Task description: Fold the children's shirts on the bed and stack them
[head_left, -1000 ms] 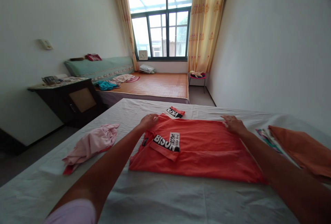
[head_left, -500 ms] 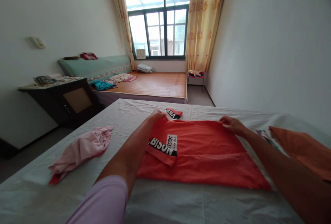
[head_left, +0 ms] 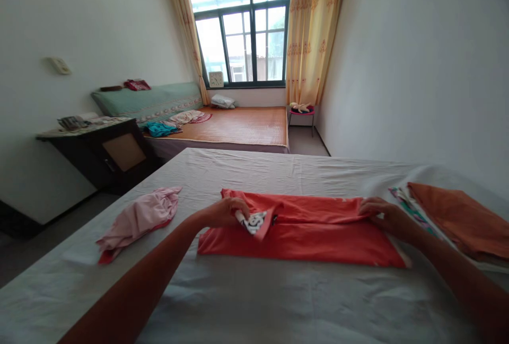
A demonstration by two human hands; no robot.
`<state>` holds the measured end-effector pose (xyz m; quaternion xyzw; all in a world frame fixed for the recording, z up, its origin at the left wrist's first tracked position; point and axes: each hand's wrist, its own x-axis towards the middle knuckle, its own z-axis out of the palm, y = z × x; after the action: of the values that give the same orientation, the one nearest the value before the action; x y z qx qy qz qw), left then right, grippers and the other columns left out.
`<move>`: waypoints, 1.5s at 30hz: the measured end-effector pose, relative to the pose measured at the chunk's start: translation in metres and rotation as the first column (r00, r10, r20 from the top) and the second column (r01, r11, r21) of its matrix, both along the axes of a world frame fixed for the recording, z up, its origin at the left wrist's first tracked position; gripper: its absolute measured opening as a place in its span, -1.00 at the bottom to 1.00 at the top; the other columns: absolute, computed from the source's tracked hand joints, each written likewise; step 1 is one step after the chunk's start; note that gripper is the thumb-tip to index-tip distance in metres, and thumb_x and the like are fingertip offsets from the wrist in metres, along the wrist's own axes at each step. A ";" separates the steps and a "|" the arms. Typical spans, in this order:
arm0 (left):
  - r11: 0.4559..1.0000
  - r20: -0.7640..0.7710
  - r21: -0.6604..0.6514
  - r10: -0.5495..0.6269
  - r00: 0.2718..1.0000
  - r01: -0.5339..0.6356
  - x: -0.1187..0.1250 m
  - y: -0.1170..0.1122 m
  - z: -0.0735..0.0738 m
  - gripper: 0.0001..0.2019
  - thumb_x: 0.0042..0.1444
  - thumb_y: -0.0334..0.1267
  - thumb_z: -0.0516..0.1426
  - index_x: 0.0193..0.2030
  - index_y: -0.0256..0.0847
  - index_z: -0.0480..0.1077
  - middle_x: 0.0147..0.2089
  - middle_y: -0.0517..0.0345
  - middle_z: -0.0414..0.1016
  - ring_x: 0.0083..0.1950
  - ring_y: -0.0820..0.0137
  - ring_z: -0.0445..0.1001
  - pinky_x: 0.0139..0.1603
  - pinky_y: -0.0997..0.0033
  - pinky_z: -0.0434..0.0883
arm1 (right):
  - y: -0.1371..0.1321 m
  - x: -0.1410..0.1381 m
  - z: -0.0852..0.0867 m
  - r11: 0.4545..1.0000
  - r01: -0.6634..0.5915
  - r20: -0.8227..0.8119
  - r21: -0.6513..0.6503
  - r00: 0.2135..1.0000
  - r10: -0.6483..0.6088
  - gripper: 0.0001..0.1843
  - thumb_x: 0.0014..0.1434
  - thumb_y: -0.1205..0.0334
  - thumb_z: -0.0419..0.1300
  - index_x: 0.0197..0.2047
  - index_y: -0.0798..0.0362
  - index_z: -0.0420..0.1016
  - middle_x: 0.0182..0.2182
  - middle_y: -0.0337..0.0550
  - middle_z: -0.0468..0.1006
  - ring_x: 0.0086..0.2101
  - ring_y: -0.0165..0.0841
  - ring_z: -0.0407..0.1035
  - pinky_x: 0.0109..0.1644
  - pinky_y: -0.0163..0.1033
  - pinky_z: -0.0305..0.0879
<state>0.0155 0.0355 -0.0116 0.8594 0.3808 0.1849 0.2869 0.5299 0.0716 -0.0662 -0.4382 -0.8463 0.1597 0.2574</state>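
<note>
An orange-red T-shirt [head_left: 326, 243] lies in a long folded strip across the white bedsheet [head_left: 254, 301]. At the strip's left part my left hand [head_left: 225, 212] is closed on the shirt's sleeve, with black-and-white printing showing just past the fingers. Over at the right end, my right hand [head_left: 384, 218] pinches the shirt's folded far edge. Some of the sleeve is hidden under my left fingers.
A crumpled pink garment [head_left: 139, 219] rests to the left. Folded clothes, a brownish-orange one [head_left: 457, 217] on top, lie at the right. Beyond stand a dark cabinet [head_left: 119, 153], a bed with a woven mat [head_left: 246, 124] and a small pink stool [head_left: 302, 113].
The shirt's far side has been folded toward me, making it a narrower strip. Both hands have come nearer, and my left hand now grips the printed sleeve.
</note>
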 end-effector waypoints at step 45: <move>0.981 -0.265 0.094 -0.142 0.954 0.172 -0.006 -0.035 0.010 -0.56 -0.03 -0.57 0.15 -0.14 0.11 0.54 0.09 0.22 0.40 0.19 0.26 0.27 0.28 0.21 0.12 | -0.011 -0.105 0.008 0.964 0.034 0.038 0.265 0.998 -0.046 -0.73 0.23 0.22 0.03 -0.08 -0.04 0.49 -0.14 -0.10 0.56 -0.08 -0.21 0.38 0.03 -0.06 0.31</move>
<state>0.0090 0.0001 -0.0019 0.9189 0.3337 0.0701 0.1985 0.4251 0.0602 -0.0579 -0.4206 -0.8564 0.0307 0.2979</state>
